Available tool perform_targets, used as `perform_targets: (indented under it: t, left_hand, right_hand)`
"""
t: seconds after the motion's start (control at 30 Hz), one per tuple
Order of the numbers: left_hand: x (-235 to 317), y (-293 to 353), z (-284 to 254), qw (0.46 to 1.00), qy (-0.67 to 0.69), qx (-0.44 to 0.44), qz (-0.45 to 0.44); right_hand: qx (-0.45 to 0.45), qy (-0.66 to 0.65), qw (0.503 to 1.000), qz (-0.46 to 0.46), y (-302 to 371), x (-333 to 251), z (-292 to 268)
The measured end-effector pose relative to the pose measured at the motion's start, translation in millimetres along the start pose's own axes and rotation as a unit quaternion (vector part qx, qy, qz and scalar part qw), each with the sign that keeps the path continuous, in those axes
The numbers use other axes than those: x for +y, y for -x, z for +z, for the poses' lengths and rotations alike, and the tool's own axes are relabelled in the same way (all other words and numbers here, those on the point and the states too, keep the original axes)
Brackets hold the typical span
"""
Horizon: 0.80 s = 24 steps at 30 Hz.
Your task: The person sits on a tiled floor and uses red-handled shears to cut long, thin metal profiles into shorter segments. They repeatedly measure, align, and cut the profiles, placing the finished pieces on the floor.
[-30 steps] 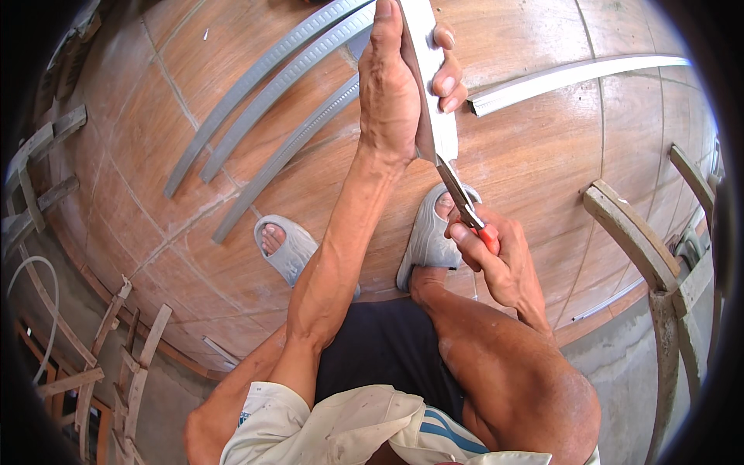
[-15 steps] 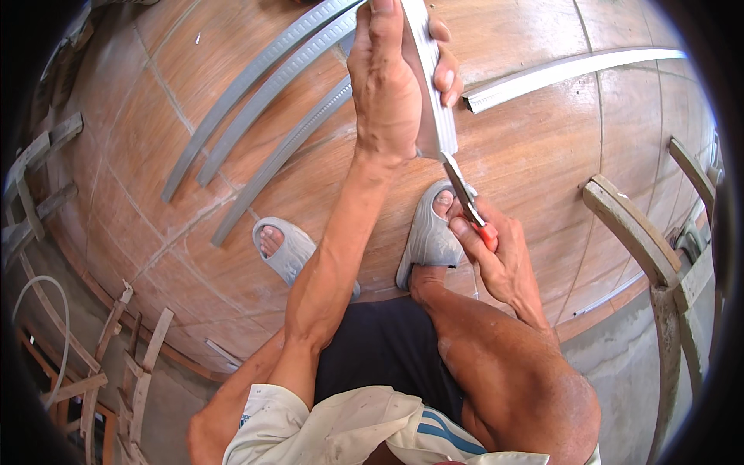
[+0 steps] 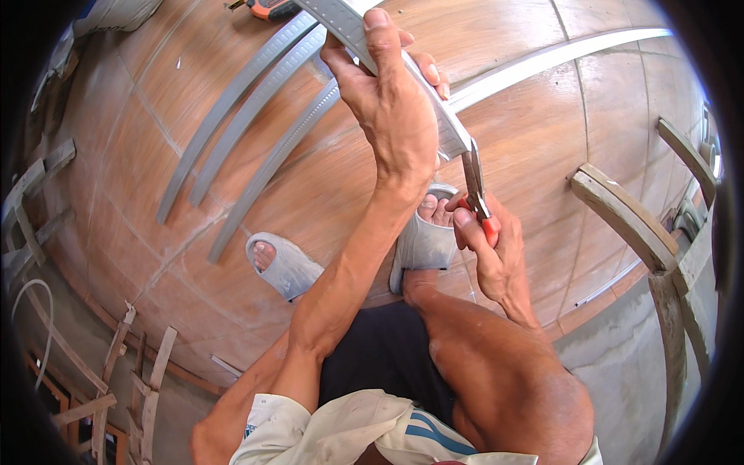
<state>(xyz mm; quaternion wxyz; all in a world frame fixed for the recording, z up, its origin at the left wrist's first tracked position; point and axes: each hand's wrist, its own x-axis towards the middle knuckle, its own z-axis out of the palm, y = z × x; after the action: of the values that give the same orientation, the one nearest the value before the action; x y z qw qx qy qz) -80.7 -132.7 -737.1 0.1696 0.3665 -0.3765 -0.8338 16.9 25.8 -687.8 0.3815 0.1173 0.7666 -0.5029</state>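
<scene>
My left hand [image 3: 399, 116] is wrapped round a grey metal channel [image 3: 452, 132], thumb along its near side and fingers round its far side. The channel slants from the top of the view down to the right. My right hand [image 3: 500, 248] grips red-handled tin snips [image 3: 474, 182]. Their blades are at the channel's lower right end, parted a little, one against the metal edge. Below the held end are my sandalled feet, one sandal [image 3: 425, 240] close under the snips. Part of the channel is hidden behind my left hand.
Several grey metal strips [image 3: 232, 116] lie on the tiled floor [image 3: 310, 186] at left, and a long pale channel [image 3: 558, 62] at right. An orange and black tape measure [image 3: 271, 9] is at the top. Wooden trestles [image 3: 628, 217] stand at right; more wooden frames [image 3: 151, 380] stand at lower left.
The channel's lower end has swung to the right and tilted, with my left hand turning along. The snips have become more upright and their blades have parted at the edge.
</scene>
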Motion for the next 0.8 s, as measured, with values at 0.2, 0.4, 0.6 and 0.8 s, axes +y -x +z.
perform_targets:
  t: [0.2, 0.4, 0.6, 0.8]
  left_hand:
    - [-8, 0, 4, 0.999, -0.006, -0.032, 0.030]
    - [-15, 3, 3, 0.997, 0.029, -0.061, 0.043]
    - [-15, 3, 8, 0.997, 0.018, -0.053, 0.046]
    - [-17, 4, 5, 0.997, 0.011, -0.056, 0.058]
  right_hand:
    - [0.034, -0.003, 0.999, -0.006, 6, 6, -10]
    - [0.035, 0.010, 0.999, 0.008, 3, 3, -13]
    - [0.033, 0.014, 0.999, 0.017, 1, 4, -13]
    - [0.031, 0.014, 0.999, 0.013, -1, 4, -15]
